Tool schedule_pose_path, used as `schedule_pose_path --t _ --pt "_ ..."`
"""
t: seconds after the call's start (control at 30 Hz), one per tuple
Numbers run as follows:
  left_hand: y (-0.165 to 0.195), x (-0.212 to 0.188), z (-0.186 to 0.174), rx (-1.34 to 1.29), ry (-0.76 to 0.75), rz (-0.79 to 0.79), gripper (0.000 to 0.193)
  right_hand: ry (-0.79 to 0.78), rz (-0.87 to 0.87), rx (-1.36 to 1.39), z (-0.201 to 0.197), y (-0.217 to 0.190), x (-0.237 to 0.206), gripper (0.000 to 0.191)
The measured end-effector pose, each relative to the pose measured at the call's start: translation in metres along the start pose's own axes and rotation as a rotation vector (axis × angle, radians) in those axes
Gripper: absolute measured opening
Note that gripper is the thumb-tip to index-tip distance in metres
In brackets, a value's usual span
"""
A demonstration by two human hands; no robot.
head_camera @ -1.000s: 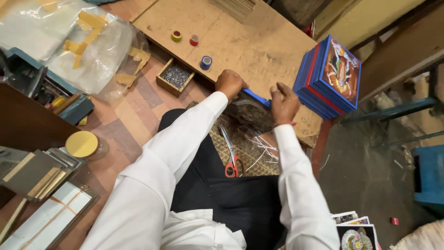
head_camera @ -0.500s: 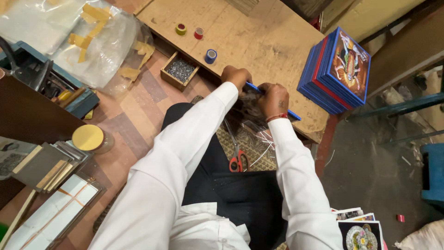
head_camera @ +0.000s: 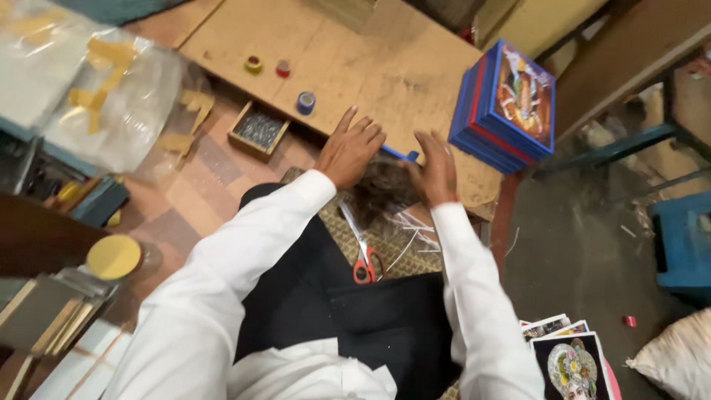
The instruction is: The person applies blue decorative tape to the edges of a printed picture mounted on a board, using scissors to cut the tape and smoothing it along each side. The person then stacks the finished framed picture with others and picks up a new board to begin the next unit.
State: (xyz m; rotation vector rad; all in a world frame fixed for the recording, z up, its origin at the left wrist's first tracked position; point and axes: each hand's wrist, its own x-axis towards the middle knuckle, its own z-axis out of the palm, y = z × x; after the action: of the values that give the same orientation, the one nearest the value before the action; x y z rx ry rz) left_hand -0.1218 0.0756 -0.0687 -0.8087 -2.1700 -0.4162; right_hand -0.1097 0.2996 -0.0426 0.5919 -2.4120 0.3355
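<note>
My left hand (head_camera: 349,146) is spread open, fingers apart, at the near edge of a low plywood board (head_camera: 355,67). My right hand (head_camera: 435,167) is also open beside it, palm toward the left hand. A thin blue strip (head_camera: 400,154) lies on the board's edge between the two hands, partly hidden by them. Neither hand holds anything. Below the hands, red-handled scissors (head_camera: 361,252) lie on a woven mat with pale offcut strips (head_camera: 415,230).
A stack of blue-edged framed pictures (head_camera: 507,107) stands at the board's right end. Small tape rolls (head_camera: 305,102) and a box of small nails (head_camera: 258,131) sit to the left. Plastic bags (head_camera: 111,89) lie far left, printed pictures (head_camera: 570,359) at lower right.
Both hands were closed on the blue strip at the board's edge; now they have let go and opened, fingers spread. The view has shifted slightly.
</note>
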Motion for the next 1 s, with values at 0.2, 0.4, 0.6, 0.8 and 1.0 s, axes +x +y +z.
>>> schedule_pose_path --t 0.2,0.4,0.6,0.8,1.0 --pt "0.015 0.01 0.019 -0.38 -0.316 -0.074 0.01 -0.058 0.233 0.119 -0.024 0.007 -0.061 0.026" --pt "0.024 0.018 0.027 -0.38 -0.375 -0.212 0.016 -0.102 0.292 0.152 0.002 0.001 -0.053 0.02" --pt "-0.006 0.021 0.027 -0.379 -0.333 -0.142 0.013 -0.171 0.175 0.155 -0.018 0.036 -0.057 0.018" --pt "-0.043 0.005 0.018 -0.565 -0.335 -0.279 0.017 -0.101 0.231 0.172 -0.036 0.069 -0.081 0.017" --pt "-0.034 0.007 0.004 -0.642 -0.27 -0.513 0.022 0.083 0.569 0.413 -0.019 0.059 -0.087 0.014"
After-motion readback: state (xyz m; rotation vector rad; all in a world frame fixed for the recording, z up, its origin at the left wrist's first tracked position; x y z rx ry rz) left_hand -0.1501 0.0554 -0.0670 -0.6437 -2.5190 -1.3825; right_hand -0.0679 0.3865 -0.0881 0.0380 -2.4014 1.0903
